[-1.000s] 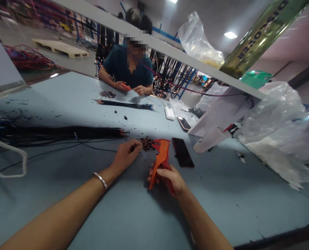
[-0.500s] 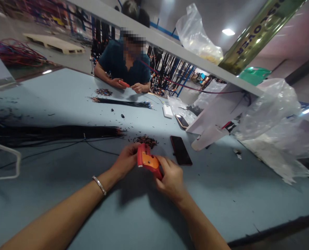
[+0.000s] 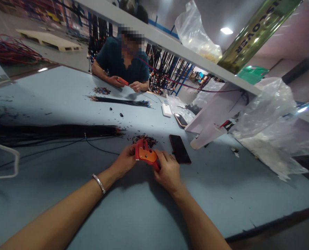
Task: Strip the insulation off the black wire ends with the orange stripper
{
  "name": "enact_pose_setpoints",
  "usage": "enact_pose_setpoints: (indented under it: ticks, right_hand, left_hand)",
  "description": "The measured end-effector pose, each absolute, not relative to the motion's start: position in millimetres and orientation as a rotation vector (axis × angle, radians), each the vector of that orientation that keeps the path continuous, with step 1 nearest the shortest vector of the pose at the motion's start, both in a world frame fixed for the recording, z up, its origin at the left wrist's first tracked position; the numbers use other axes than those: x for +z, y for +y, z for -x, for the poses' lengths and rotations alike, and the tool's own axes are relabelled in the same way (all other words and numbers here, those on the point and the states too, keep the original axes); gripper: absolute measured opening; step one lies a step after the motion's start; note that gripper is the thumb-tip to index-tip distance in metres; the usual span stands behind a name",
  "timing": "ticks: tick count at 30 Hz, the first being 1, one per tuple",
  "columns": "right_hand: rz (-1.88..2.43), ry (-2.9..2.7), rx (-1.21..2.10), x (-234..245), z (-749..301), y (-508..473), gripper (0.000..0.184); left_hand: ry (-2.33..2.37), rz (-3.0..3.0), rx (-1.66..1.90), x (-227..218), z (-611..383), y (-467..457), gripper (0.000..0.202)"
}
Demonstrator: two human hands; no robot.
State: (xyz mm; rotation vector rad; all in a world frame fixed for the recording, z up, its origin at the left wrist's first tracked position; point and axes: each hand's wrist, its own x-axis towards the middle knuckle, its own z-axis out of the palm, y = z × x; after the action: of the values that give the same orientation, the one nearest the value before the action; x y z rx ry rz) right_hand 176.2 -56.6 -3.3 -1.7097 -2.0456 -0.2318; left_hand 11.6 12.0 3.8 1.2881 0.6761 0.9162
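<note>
Pliers gripped by right hand above the surface, well in from its far edge. Loose wire apparently pinched by left hand, fingertips hidden; best kept straight and steady at the pliers. Counted: one pair of pliers, two wire bundles, two scrap piles, two phones.

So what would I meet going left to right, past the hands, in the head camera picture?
Silver bracelet, left hand, red-and-orange wire stripper, right hand, black smartphone, white tube.
</note>
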Motion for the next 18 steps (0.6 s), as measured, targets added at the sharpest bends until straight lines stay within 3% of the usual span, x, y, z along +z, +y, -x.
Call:
enact_pose_setpoints:
  ticks: [18]
  right_hand:
    - [1.791, -2.052, -0.256, -1.5, -168.8, -44.9, 0.039]
  left_hand:
    - [0.64, -1.264, 1.006, -2.1, -9.7, 20.4, 0.012]
